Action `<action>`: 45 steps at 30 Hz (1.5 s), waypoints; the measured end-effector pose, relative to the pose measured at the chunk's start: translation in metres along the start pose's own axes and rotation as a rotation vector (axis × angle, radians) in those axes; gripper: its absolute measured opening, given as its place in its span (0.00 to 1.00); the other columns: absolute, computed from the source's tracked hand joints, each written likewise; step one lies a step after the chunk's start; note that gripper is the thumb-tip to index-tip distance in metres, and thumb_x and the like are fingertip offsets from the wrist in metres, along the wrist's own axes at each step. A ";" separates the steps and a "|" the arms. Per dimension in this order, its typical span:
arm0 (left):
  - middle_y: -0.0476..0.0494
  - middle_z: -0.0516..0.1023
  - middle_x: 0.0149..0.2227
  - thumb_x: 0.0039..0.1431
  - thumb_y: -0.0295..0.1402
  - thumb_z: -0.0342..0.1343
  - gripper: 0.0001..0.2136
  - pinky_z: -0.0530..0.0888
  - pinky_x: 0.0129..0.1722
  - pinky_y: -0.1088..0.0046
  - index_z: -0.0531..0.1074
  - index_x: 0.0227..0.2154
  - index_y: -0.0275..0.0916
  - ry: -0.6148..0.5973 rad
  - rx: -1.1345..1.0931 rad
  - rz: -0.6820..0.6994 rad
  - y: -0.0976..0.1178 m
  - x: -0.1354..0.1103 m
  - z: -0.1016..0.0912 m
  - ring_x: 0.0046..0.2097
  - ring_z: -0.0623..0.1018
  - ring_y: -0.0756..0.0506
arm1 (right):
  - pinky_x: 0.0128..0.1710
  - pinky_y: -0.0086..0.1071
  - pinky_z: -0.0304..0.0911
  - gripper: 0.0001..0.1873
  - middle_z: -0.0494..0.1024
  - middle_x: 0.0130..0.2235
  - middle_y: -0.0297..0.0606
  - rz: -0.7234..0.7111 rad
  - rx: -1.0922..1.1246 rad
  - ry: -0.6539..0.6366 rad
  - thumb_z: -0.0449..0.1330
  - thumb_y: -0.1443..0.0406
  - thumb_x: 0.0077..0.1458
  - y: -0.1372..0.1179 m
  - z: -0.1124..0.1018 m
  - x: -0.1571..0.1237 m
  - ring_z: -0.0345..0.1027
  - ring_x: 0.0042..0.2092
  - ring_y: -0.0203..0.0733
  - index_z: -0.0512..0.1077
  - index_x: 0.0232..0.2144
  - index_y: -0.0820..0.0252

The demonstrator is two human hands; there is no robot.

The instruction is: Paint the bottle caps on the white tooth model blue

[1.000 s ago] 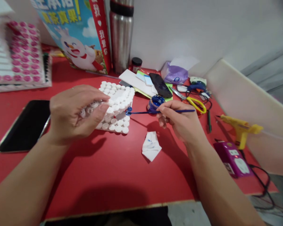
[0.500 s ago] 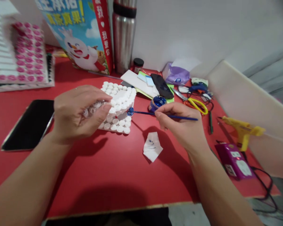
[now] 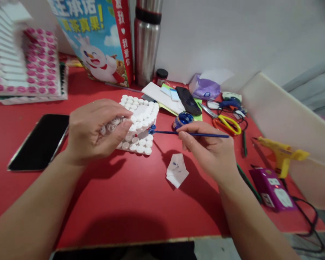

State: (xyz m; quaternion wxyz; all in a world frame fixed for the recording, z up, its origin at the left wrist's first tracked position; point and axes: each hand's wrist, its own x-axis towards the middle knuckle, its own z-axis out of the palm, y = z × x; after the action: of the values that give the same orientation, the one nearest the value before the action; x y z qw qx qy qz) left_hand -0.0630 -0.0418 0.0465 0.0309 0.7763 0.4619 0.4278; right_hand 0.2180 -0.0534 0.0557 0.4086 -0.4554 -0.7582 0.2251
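Note:
My left hand (image 3: 97, 131) is closed around the left side of a small model covered in white round pieces (image 3: 139, 115). Between finger and thumb of my right hand (image 3: 208, 148) is a thin blue paintbrush (image 3: 189, 134), held level. Its tip meets blue-painted round pieces (image 3: 151, 129) at the model's right edge; the other round pieces in view are white. Just behind my right fingers stands an open jar of blue paint (image 3: 182, 121). A scrap of white paper (image 3: 177, 171) with small blue marks lies in front. My left palm hides part of the model.
A dark tablet or phone (image 3: 39, 142) lies left. Behind stand a pink-dotted model (image 3: 42, 61), a printed box (image 3: 97, 43) and a steel flask (image 3: 147, 47). At right are scissors (image 3: 227, 122), a yellow glue gun (image 3: 283, 153) and a purple power box (image 3: 272, 189) with cables.
The view has shifted slightly, so everything sits a little further right. More blue shows on the model's right edge by the brush tip. Both hands keep their grips.

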 end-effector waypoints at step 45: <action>0.46 0.86 0.40 0.64 0.42 0.56 0.09 0.82 0.51 0.57 0.79 0.37 0.47 -0.009 -0.002 -0.025 0.003 0.000 0.000 0.46 0.86 0.40 | 0.25 0.30 0.66 0.07 0.76 0.22 0.29 0.176 0.110 0.125 0.67 0.64 0.64 0.003 0.003 0.001 0.69 0.22 0.34 0.81 0.32 0.59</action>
State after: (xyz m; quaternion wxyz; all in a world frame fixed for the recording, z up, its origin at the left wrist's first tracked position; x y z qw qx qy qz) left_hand -0.0613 -0.0431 0.0482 0.0392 0.7723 0.4709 0.4246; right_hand 0.2162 -0.0509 0.0525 0.4580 -0.5102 -0.6751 0.2724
